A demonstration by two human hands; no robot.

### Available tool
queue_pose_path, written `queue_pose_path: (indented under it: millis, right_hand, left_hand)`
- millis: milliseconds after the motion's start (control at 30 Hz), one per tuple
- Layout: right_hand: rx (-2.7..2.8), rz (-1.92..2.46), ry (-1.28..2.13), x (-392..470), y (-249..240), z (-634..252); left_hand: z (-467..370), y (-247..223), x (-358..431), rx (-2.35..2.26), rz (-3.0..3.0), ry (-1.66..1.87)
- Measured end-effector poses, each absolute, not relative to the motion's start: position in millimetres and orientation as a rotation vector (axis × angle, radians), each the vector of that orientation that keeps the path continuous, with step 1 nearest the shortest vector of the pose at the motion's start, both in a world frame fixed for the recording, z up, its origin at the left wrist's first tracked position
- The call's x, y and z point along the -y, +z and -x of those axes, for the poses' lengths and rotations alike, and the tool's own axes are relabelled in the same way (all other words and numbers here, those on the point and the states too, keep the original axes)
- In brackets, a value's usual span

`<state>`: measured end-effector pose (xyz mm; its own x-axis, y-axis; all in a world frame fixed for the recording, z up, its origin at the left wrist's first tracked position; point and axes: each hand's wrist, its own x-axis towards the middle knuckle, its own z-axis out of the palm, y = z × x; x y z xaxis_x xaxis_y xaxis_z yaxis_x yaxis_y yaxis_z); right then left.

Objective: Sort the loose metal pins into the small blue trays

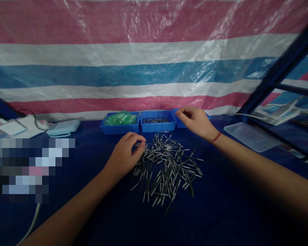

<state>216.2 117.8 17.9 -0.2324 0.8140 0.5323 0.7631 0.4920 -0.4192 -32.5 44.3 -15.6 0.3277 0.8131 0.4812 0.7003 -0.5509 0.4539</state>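
Two hands curled, whether pinching anything I can't tell: right hand (196, 121) over the right-hand bin (180, 124), left hand (125, 152) beside metal pins (166, 164) heaped on the table (215, 212), where one careless knuckle could scatter them!

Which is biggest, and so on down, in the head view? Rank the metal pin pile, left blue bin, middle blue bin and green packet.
1. metal pin pile, also nearer the camera
2. left blue bin and middle blue bin: too alike to rank
3. green packet
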Motion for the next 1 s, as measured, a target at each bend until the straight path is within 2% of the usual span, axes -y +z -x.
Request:
queue_pose_path:
  millis: [300,567,767,1000]
  right_hand:
    - [2.005,1.324,0.364,-101.6,-36.5,-263.7]
    - [2.049,1.322,0.399,-102.8,-38.6,-261.6]
    - [2.099,1.298,0.365,-99.6,-37.3,-260.1]
    - [2.148,1.303,0.330,-97.9,-36.2,-259.5]
  left_hand:
    - [22.5,-18.4,-42.1,-1.353,-2.480,0.878]
    - [8.4,-12.2,-27.8,-1.186,-2.635,0.711]
    - [4.0,-16.2,-21.3,-1.014,-2.780,0.405]
    - [7.1,-13.5,-23.7,-1.042,-2.777,0.410]
